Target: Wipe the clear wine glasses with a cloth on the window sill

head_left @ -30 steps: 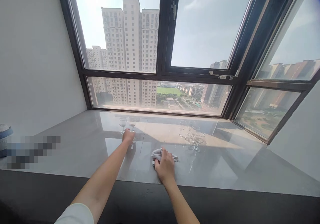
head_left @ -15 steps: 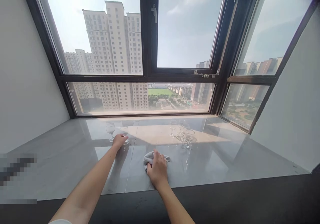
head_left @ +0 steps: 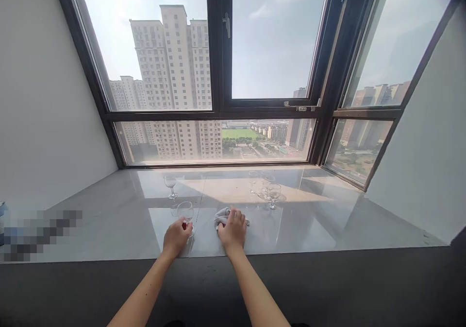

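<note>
Near the front of the sill, my left hand [head_left: 177, 236] is closed on the stem of a clear wine glass [head_left: 185, 210]. That glass is upright, its bowl above my fingers. To its right, my right hand [head_left: 234, 229] grips a crumpled light grey cloth [head_left: 221, 215] that rests on the sill. My palm and fingers hide part of the cloth. Farther back on the left stands another wine glass [head_left: 170, 183]. Several more stemmed glasses are grouped at the back right, the nearest wine glass [head_left: 274, 193] showing most plainly; the others overlap and are faint.
The glossy grey tiled windowsill [head_left: 120, 225] reflects light and ends in a straight front edge. Dark window frames [head_left: 218, 116] rise behind it, with white walls on both sides. A blurred-out patch [head_left: 43, 234] covers something at the far left.
My left hand has brought the wine glass from the back of the sill toward the front edge. My right hand stays on the cloth. The camera view has shifted slightly.
</note>
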Motion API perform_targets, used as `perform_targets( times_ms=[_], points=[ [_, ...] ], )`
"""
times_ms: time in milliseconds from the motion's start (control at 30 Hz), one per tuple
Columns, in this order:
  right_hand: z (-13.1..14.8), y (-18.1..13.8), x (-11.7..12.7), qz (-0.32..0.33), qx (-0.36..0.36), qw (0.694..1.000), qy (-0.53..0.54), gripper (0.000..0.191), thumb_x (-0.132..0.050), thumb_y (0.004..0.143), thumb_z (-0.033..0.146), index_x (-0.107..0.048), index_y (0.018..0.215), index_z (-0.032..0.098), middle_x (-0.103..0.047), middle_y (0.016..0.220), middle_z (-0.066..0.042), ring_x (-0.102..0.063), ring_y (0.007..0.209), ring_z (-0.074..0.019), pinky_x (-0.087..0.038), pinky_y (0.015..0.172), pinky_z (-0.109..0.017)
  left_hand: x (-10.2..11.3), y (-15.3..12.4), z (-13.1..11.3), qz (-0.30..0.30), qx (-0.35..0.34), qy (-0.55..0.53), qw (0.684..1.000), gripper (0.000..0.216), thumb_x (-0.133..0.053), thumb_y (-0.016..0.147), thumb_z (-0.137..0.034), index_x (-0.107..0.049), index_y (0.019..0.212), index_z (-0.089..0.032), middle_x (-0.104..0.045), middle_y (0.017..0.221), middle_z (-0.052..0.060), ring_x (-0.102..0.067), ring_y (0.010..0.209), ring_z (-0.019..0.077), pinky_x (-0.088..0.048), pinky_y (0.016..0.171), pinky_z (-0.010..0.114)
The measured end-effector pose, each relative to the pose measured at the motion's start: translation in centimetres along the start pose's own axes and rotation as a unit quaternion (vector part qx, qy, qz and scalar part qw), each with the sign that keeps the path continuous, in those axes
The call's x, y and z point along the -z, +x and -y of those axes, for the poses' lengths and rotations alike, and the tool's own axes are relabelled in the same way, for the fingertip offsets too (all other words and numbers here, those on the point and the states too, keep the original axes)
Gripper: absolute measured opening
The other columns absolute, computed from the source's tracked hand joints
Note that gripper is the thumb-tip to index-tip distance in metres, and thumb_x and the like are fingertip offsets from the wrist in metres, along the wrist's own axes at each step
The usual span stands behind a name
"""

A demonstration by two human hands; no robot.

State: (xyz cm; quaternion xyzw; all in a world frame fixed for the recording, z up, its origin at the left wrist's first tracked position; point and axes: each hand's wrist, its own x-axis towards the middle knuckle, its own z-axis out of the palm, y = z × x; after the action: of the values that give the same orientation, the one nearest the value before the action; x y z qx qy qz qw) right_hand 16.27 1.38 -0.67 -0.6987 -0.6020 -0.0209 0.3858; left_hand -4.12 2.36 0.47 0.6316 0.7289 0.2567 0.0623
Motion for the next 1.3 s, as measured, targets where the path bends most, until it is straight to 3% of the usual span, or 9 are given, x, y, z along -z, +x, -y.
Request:
perform_targets(
  times_ms=[67, 167, 367, 667, 867, 1033, 1167, 1300],
  points=[
    [0.2, -0.1, 0.2, -0.002, -0.017, 0.999, -0.033, 0.055, -0.060, 0.076, 0.030, -0.047, 0.127, 0.014, -0.051, 0.127, -0.017, -0.043, 0.118, -0.0330, -0.030, 0.100, -0.048, 0.3, -1.0, -0.2, 0.000, -0.006, 0.009, 1.000, 0.024, -0.047, 0.087, -0.040, -0.062, 0.085, -0.021, -0.069, 0.082, 0.005, -0.062, 0.078, 0.0180, -0.034, 0.063, 0.025],
    [0.2, -0.1, 0.1, 0.022, -0.014, 0.999, -0.046, 0.056, -0.060, 0.078, 0.031, -0.046, 0.128, 0.013, -0.056, 0.120, -0.018, -0.048, 0.112, -0.0317, -0.033, 0.096, -0.046, 0.4, -1.5, -0.4, 0.012, -0.015, 0.017, 1.000, 0.027, -0.042, 0.089, -0.040, -0.062, 0.090, -0.021, -0.069, 0.083, 0.006, -0.062, 0.079, 0.0192, -0.033, 0.062, 0.025],
    [-0.2, -0.1, 0.1, 0.050, 0.035, 0.998, -0.026, 0.050, -0.050, 0.081, 0.014, -0.044, 0.130, 0.015, -0.060, 0.116, -0.013, -0.052, 0.107, -0.0267, -0.041, 0.081, -0.033, 0.1, -2.1, -0.6, 0.017, 0.000, 0.027, 1.000, 0.034, -0.037, 0.091, -0.037, -0.060, 0.110, -0.020, -0.070, 0.097, 0.009, -0.064, 0.090, 0.0222, -0.037, 0.069, 0.028],
    [-0.6, -0.1, -0.4, 0.053, 0.058, 0.997, -0.002, 0.050, -0.034, 0.082, 0.002, -0.049, 0.127, 0.018, -0.062, 0.111, -0.010, -0.055, 0.103, -0.0235, -0.041, 0.076, -0.029, -0.6, -3.0, -0.3, -0.015, -0.011, 0.018, 1.000, 0.033, -0.038, 0.092, -0.035, -0.061, 0.110, -0.020, -0.070, 0.103, 0.010, -0.065, 0.094, 0.0215, -0.040, 0.075, 0.028],
    [-0.6, 0.0, 0.5, 0.053, -0.005, 0.996, 0.077, 0.040, -0.033, 0.086, 0.011, -0.058, 0.115, 0.021, -0.064, 0.110, -0.010, -0.058, 0.104, -0.0234, -0.042, 0.072, -0.028, -0.2, -3.3, -0.8, -0.018, -0.006, 0.017, 1.000, 0.031, -0.040, 0.091, -0.034, -0.062, 0.109, -0.021, -0.071, 0.098, 0.008, -0.065, 0.091, 0.0205, -0.039, 0.074, 0.027],
    [-0.8, -0.2, 0.8, 0.027, -0.052, 0.988, 0.145, 0.040, -0.034, 0.085, 0.019, -0.052, 0.121, 0.021, -0.066, 0.106, -0.009, -0.062, 0.094, -0.0247, -0.042, 0.068, -0.029, -0.1, -3.5, -0.9, -0.016, -0.006, 0.018, 1.000, 0.027, -0.042, 0.090, -0.033, -0.064, 0.100, -0.021, -0.070, 0.089, 0.007, -0.065, 0.083, 0.0194, -0.038, 0.070, 0.026],
    [0.8, 0.6, 2.4, 0.012, 0.009, 0.987, 0.159, 0.039, -0.034, 0.087, 0.024, -0.050, 0.122, 0.019, -0.066, 0.101, -0.009, -0.062, 0.088, -0.0236, -0.041, 0.063, -0.027, -0.1, -3.7, -1.0, -0.028, -0.017, 0.011, 0.999, 0.025, -0.042, 0.090, -0.033, -0.064, 0.093, -0.021, -0.069, 0.087, 0.006, -0.064, 0.081, 0.0194, -0.037, 0.069, 0.026],
    [5.0, 2.2, 5.4, -0.013, 0.133, 0.985, 0.108, 0.037, -0.038, 0.087, 0.020, -0.051, 0.121, 0.020, -0.064, 0.102, -0.008, -0.059, 0.090, -0.0198, -0.040, 0.066, -0.024, 0.2, -4.0, -1.3, -0.021, -0.007, 0.016, 1.000, 0.024, -0.041, 0.090, -0.031, -0.063, 0.088, -0.021, -0.069, 0.086, 0.007, -0.063, 0.082, 0.0191, -0.036, 0.070, 0.027]
  ],
)
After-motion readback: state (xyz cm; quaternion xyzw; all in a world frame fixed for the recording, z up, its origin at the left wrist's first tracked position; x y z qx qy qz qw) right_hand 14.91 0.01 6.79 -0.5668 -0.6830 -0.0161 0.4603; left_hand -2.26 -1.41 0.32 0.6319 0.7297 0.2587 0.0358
